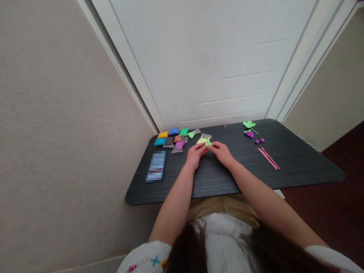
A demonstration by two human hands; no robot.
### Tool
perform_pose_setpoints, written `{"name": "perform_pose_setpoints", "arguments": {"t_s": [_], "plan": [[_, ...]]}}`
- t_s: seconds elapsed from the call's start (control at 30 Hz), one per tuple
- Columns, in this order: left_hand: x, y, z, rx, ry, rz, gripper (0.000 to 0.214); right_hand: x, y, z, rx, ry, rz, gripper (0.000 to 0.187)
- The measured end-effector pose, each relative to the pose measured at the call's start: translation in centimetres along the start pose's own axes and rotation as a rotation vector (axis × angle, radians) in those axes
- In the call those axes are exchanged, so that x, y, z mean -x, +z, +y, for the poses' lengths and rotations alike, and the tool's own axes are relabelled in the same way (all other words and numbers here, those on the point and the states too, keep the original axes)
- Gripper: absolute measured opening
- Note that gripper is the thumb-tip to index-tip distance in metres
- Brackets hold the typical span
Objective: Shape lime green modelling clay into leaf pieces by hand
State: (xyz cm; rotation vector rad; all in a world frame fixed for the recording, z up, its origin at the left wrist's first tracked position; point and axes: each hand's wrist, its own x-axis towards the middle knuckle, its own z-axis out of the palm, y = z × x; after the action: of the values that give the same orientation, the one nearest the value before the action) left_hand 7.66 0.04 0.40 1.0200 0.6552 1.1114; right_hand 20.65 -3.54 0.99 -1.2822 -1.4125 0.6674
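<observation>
Left of the yellow packet (204,137): bright clay packets (178,139), a phone (156,166). Right of it: green flower shape (249,124), purple balls (250,134), pink sticks (267,158). Just this side of it: pinching light green clay (208,143) with left hand (195,154) and right hand (223,153) fingertips.

I am holding one small, light green piece (208,143) between the fingertips of my left hand (195,155) and my right hand (223,153). It is showing one even, bright colour and a roughly triangular outline, narrowing toward the far side and widening toward the near. My left fingers are touching its left edge, my right fingers its right edge, so they are covering part of its outline. It is sitting near the middle of the scene, over the far half of the dark tabletop (214,178); whether its underside is touching, I cannot tell.
</observation>
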Motion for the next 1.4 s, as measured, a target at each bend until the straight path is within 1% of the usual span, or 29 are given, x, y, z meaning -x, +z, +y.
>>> {"name": "perform_pose_setpoints", "arguments": {"t_s": [0.2,0.33,0.5,0.6,0.8,0.9,1.0,1.07,1.17,1.27,1.4], "plan": [[0.03,0.02,0.26,-0.008,-0.008,0.002,0.032,0.00,-0.03,0.10,-0.138,0.028,0.006,0.029],[-0.03,0.01,0.17,-0.025,0.002,0.003,0.033,-0.02,-0.01,0.02,-0.160,0.057,0.024,0.031],[-0.25,-0.23,-0.26,-0.100,0.045,-0.003,0.036,-0.09,0.10,0.07,-0.145,0.028,0.030,0.028],[-0.34,-0.29,-0.34,-0.156,0.070,0.003,0.037,-0.09,0.05,0.20,-0.119,0.033,0.002,0.025],[-0.24,-0.12,-0.19,-0.201,0.088,0.035,0.038,0.02,-0.07,0.04,-0.185,0.014,-0.043,0.027],[-0.23,-0.15,-0.17,-0.197,0.092,0.040,0.038,0.01,-0.11,-0.02,-0.171,0.017,-0.024,0.028],[-0.24,-0.19,-0.17,-0.205,0.102,0.047,0.038,-0.05,-0.07,0.01,-0.174,0.053,-0.001,0.031],[-0.26,-0.18,-0.20,-0.241,0.116,0.047,0.037,-0.12,0.06,0.09,-0.211,0.066,0.016,0.030],[-0.30,-0.13,-0.33,-0.325,0.139,0.035,0.037,-0.21,0.27,0.31,-0.247,0.048,0.060,0.028],[-0.36,-0.10,-0.52,-0.385,0.159,0.025,0.036,-0.20,0.29,0.51,-0.193,0.042,0.090,0.029],[-0.34,-0.03,-0.51,-0.384,0.162,0.042,0.035,-0.07,0.11,0.49,-0.138,0.043,0.073,0.030]]}}
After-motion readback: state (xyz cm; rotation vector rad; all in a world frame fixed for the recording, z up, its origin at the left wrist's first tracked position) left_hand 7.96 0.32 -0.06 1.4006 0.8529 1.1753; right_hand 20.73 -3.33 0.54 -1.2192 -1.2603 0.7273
